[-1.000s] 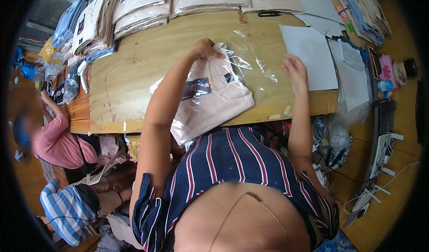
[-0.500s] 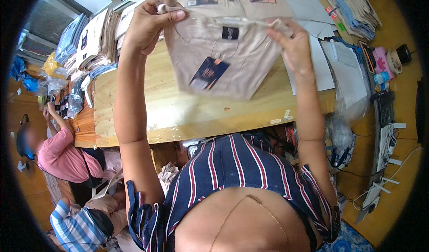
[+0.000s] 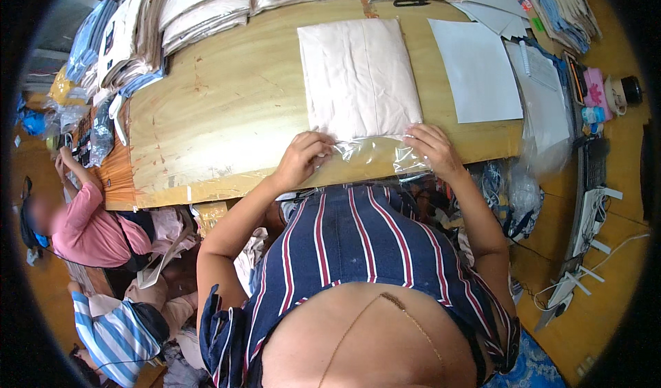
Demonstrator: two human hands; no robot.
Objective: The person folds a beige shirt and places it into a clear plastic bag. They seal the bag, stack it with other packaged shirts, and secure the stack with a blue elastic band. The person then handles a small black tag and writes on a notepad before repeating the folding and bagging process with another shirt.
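The folded garment (image 3: 361,78) is laid flat on the worktop (image 3: 227,112), its clear bag (image 3: 368,150) pinched near the worktop's front edge by the fingers (image 3: 315,140) of left hand (image 3: 299,159) and right hand (image 3: 441,155), seemingly for tautness.

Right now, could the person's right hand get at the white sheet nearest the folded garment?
Probably yes: the white sheet lies just beyond the right hand; nothing seems in the way, though its fingers are at the clear bag.

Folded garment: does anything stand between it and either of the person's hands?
No obstacle shows: the left hand and right hand are at the near corners of the folded garment, with clear plastic film along its near edge.
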